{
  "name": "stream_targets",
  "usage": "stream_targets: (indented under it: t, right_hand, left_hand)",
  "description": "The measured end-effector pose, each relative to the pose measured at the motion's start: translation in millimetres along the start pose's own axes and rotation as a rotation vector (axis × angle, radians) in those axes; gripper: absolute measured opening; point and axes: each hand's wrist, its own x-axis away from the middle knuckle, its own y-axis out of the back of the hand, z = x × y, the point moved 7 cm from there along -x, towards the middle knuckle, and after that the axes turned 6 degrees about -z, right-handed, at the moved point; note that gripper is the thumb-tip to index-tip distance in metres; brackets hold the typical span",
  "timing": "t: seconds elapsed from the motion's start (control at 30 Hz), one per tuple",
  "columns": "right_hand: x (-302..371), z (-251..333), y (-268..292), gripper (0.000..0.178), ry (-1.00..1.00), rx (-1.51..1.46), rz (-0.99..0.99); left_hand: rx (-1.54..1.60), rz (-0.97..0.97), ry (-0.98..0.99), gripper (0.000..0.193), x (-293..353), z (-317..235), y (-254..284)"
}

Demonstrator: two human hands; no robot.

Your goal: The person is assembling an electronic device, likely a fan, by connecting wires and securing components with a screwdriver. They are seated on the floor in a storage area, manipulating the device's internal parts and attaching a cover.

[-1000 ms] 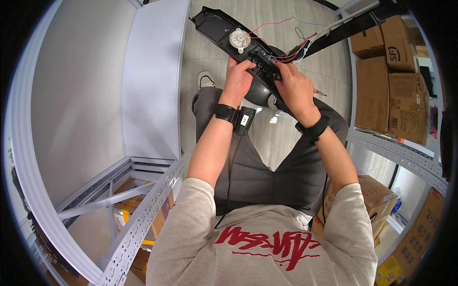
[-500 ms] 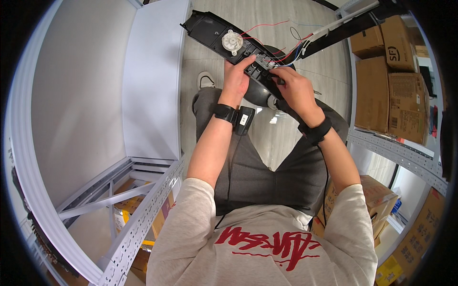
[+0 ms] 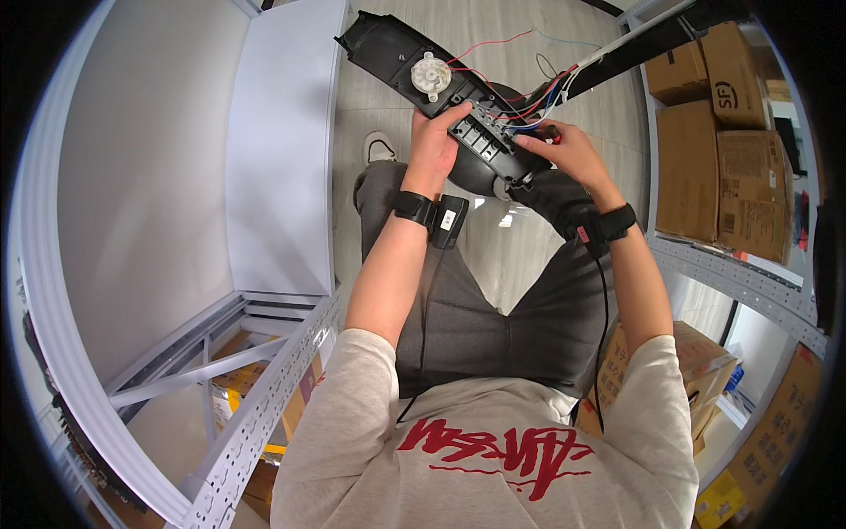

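Panel [image 3: 398, 60], long, black, sat up in front of me above my knees, slanted from upper left down to lower right. Left hand [image 3: 432, 148] was clamped on its near edge about midway: thumb over the top face, other fingers underneath and out of sight. Right hand [image 3: 571, 157] was at the lower right end, thumb and index pinched in close beside the wire ends. Same hand's curled fingers had hold of a small dark-and-red tool [image 3: 553, 134]; only a bit of the handle showed, so couldn't tell which kind. Whether my right fingertips actually touched the panel, couldn't tell either.

On the panel: round white part [image 3: 431, 77] left of my thumb, then a row of square cells [image 3: 478, 137] between my two hands. Thin wires [image 3: 552, 95], red, blue and white, ran from beside the cells up right to a long dark bar [image 3: 630, 66]. One loose red loop arced over from the white part. Dark rounded thing [image 3: 471, 179] sat under the panel, mostly covered.

Black straps on both wrists, left one [image 3: 414, 208] and right one [image 3: 617, 222], each with a box and a cable. Cardboard boxes [image 3: 687, 167] were stacked on the right, white board [image 3: 278, 150] stood on the left, pale tiled floor [image 3: 498, 264] below.
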Motion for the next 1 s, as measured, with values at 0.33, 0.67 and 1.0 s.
stream_targets:
  t: [0.33, 0.67, 1.0]
  right_hand:
    - [-4.3, -1.0, -15.5, 0.075, 0.047, 0.144, 0.024]
    - [-4.8, -15.4, -12.7, 0.075, 0.020, 0.121, 0.003]
    - [-5.7, -24.2, -24.4, 0.075, -0.003, 0.023, -0.010]
  left_hand:
    - [-0.145, -0.003, 0.054, 0.045, -0.7, 7.3, 6.8]
    - [-0.524, -0.024, 0.290, 0.052, 17.6, 15.3, 2.8]
    - [-0.552, -0.060, 0.285, 0.052, 19.5, 11.9, 2.8]
